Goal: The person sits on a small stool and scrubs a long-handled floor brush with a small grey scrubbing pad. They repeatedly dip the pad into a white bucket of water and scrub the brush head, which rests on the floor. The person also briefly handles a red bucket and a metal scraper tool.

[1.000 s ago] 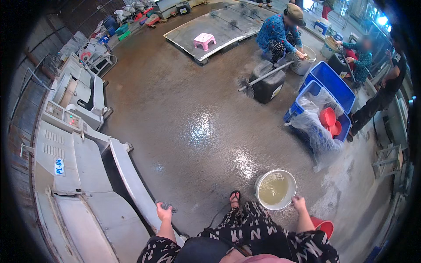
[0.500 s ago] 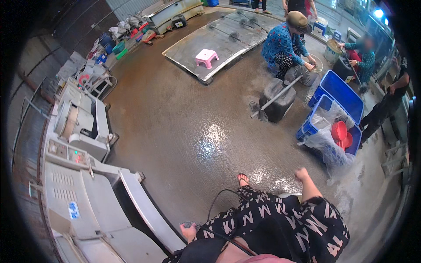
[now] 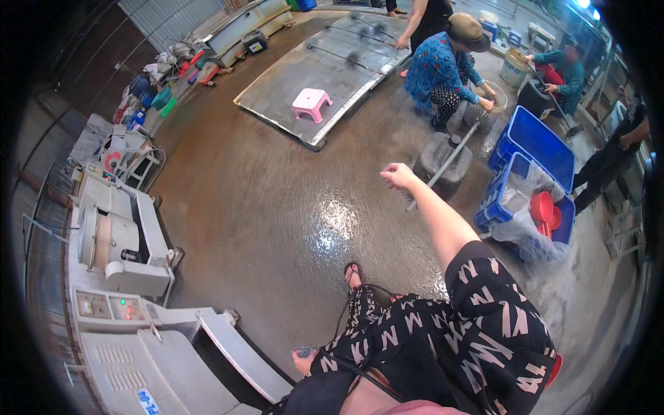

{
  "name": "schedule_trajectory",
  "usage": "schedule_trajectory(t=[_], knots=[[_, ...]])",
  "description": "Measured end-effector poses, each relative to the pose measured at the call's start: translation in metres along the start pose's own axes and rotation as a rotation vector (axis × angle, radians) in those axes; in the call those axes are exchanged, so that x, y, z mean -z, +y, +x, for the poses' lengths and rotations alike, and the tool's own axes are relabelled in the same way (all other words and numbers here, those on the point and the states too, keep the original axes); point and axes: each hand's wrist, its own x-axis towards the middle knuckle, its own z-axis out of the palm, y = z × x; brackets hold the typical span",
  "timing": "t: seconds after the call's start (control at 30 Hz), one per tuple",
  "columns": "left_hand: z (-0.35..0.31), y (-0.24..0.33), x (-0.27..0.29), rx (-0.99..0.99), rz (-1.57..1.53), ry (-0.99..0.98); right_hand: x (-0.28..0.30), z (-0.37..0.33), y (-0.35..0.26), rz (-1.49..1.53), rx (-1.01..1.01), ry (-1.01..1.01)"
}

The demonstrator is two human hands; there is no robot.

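Grey tangled wad (image 3: 306, 351) in left hand (image 3: 301, 363).

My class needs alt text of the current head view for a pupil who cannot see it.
A person's right hand is extended over a wet floor; the left hand holds a grey clump. Ahead are a pink plastic stool on a grey platform and an open blue plastic bin with red scoops.
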Motion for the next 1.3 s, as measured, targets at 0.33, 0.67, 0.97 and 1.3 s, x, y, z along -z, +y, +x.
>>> schedule_trajectory(t=[0.33, 0.67, 0.97, 1.3], knots=[[0.194, 0.1, -0.017, -0.061, -0.117, -0.065, -0.027, 0.103, -0.096, -0.053, -0.104, 0.067], [0.274, 0.269, -0.004, -0.183, -0.08, 0.088, -0.036, 0.201, -0.16, 0.177, -0.066, 0.157], [0.277, 0.303, -0.071, 0.127, -0.053, 0.015, 0.002, 0.356, -0.232, 0.347, -0.037, 0.246], [0.307, 0.471, -0.105, 0.007, 0.039, 0.104, 0.043, 0.557, -0.29, 0.296, -0.052, 0.289]])
